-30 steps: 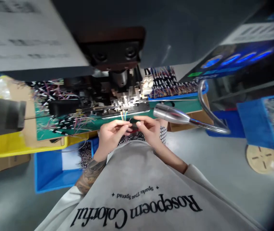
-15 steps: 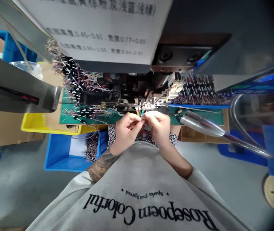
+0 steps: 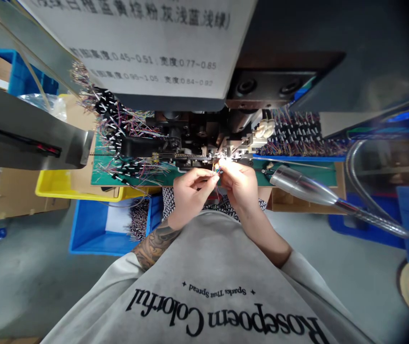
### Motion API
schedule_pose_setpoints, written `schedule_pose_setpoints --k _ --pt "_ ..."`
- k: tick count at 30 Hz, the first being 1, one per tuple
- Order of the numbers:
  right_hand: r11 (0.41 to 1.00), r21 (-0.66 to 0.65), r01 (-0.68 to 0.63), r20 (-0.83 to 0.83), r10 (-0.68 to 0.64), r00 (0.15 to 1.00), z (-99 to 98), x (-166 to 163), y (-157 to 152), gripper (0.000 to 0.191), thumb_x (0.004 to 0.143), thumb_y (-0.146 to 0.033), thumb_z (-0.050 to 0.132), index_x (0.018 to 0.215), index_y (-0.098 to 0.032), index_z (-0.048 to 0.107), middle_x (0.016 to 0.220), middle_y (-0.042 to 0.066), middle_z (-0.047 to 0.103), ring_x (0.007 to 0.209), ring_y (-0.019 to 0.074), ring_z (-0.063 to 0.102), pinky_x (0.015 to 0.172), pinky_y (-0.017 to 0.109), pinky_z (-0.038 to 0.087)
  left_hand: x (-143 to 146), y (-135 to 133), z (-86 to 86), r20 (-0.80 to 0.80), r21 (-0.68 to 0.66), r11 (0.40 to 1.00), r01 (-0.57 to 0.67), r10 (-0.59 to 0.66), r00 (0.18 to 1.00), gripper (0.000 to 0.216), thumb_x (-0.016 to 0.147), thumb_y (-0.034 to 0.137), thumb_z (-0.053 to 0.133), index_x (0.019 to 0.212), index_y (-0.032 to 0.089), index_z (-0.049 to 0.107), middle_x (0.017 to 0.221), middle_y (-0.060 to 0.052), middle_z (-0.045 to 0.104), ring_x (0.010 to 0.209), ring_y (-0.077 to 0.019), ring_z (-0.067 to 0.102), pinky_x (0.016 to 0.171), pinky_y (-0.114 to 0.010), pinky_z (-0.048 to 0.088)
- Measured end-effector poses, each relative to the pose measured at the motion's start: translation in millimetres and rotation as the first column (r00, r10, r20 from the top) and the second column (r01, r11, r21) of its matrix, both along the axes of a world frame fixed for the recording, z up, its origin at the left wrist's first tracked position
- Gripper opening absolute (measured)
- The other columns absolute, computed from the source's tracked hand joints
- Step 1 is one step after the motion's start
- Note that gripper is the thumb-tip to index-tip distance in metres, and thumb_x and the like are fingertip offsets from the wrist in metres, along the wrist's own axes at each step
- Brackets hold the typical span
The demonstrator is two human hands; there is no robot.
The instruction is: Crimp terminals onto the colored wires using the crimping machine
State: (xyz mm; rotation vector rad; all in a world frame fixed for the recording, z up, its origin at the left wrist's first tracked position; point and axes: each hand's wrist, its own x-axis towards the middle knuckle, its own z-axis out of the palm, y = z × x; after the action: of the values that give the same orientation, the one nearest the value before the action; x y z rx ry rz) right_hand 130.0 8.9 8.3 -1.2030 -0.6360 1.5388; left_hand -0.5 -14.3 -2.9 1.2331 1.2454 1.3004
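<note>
Thin coloured wires (image 3: pixel 215 168) fan up from between my fingertips in front of a crimping machine (image 3: pixel 204 129). My left hand (image 3: pixel 194 191) is closed in a pinch on the bunch, and loose wire ends trail below its fingertips. My right hand (image 3: pixel 240 184) is closed too, its thumb and forefinger pinching at the wires close to the machine's brightly lit head (image 3: pixel 224 156). Which single wire the right fingers grip is hidden by the fingers and the glare.
Several wire bundles with black sleeves (image 3: pixel 128 169) lie left on the green mat (image 3: pixel 168 177); more bundles (image 3: pixel 297 131) fill a blue tray behind right. A yellow bin (image 3: pixel 78 191) and blue bin (image 3: pixel 96 243) stand left. A flexible lamp (image 3: pixel 304 185) reaches in from the right.
My right hand has moved up toward the lit machine head with its fingertips at the wires. My left hand keeps its pinch, and the wires are less spread than before.
</note>
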Motion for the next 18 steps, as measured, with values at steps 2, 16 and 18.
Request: schedule_pose_setpoints --k 2,16,18 --pt "1.000 -0.006 0.018 0.001 -0.018 1.000 1.2 -1.5 -0.1 0.041 0.078 -0.047 0.086 0.060 -0.021 0.060 0.050 -0.009 0.024 0.050 0.0065 0.016 0.044 0.026 0.019 -0.2 0.4 0.3 0.005 -0.011 1.000 -0.008 0.008 1.000 0.014 0.089 0.032 0.080 0.091 0.019 0.075 0.090 -0.005 0.081 0.080 -0.0162 0.079 0.071 -0.028 0.070" --pt "0.998 -0.017 0.060 0.066 -0.059 0.996 0.8 -8.3 -1.9 0.033 0.080 -0.049 0.082 0.070 -0.020 0.069 0.050 -0.009 0.027 0.050 0.0069 0.020 0.046 0.026 0.019 -3.8 3.5 4.6 0.065 -0.041 0.999 0.007 -0.004 0.998 0.016 0.086 0.032 0.082 0.088 0.019 0.075 0.088 -0.004 0.079 0.077 -0.0161 0.077 0.064 -0.027 0.070" --pt "0.998 0.015 0.063 0.094 -0.064 0.994 -2.8 -8.0 -4.2 0.027 0.080 -0.044 0.081 0.071 -0.020 0.072 0.051 -0.008 0.033 0.050 0.0072 0.025 0.046 0.025 0.024 -5.5 3.9 4.0 0.064 -0.062 0.998 0.010 -0.006 0.998 0.017 0.086 0.033 0.083 0.088 0.019 0.075 0.088 -0.004 0.079 0.077 -0.0163 0.077 0.065 -0.028 0.070"
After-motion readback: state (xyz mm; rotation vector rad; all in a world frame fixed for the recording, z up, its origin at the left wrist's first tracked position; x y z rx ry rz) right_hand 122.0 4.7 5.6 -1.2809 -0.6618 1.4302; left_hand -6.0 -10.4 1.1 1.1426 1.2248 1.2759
